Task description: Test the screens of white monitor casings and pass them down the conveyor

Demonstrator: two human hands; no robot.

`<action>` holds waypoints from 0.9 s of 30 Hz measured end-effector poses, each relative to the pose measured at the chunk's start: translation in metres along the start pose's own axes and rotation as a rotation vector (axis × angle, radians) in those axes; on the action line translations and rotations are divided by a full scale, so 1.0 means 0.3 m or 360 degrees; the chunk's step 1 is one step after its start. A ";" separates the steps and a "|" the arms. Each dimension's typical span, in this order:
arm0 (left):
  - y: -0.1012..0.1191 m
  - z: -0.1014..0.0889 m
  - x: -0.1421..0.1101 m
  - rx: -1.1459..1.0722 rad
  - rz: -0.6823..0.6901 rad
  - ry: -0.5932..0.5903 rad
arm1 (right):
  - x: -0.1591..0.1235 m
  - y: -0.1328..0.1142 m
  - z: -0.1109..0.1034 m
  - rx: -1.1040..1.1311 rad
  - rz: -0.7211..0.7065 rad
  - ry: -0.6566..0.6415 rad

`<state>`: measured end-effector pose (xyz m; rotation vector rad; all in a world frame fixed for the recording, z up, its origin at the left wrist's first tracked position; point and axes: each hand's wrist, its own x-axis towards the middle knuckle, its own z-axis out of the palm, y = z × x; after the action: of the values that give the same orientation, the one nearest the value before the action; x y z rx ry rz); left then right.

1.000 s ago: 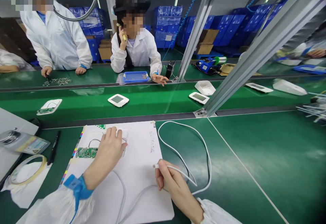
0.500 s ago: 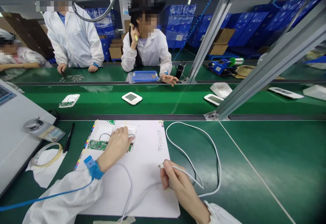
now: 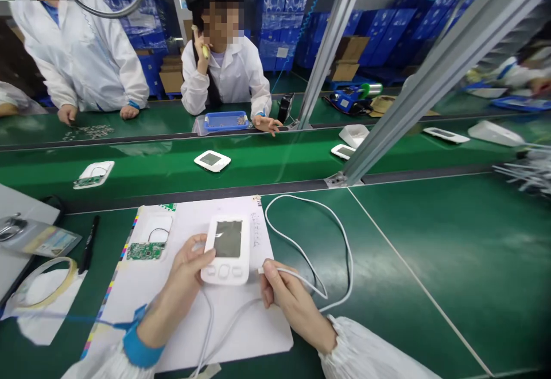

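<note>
Above the bench (image 3: 451, 241), left fingers (image 3: 208, 258) clasp a device (image 3: 227, 252), right fingertips (image 3: 270, 268) pinch a cable (image 3: 351, 255).

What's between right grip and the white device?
In the head view: the white cable plug, pinched in the right grip, then a narrow gap to the white device, white sheet showing beneath.

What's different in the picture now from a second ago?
The left hand lifted a white device off the paper, turned it so its screen shows, and brought it toward the right hand. White pieces on the green belt slid right. The right hand still holds the cable, and the green board stays put.
</note>
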<state>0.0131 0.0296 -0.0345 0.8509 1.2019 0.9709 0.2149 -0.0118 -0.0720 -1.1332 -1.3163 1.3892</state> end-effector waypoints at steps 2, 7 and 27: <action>-0.051 0.026 -0.014 -0.0194 -0.0056 -0.0041 | 0.004 0.001 -0.004 -0.0029 -0.0037 0.0050; -0.075 0.042 -0.019 -0.0437 -0.0130 -0.0145 | 0.010 -0.001 -0.009 -0.0184 -0.0104 0.0046; -0.075 0.040 -0.025 -0.0445 -0.0055 -0.0062 | 0.010 -0.003 -0.010 -0.0277 -0.0135 0.0034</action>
<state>0.0276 0.0142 -0.0505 0.6222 1.0155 1.0603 0.2172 -0.0082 -0.0712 -1.1890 -1.4754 1.2165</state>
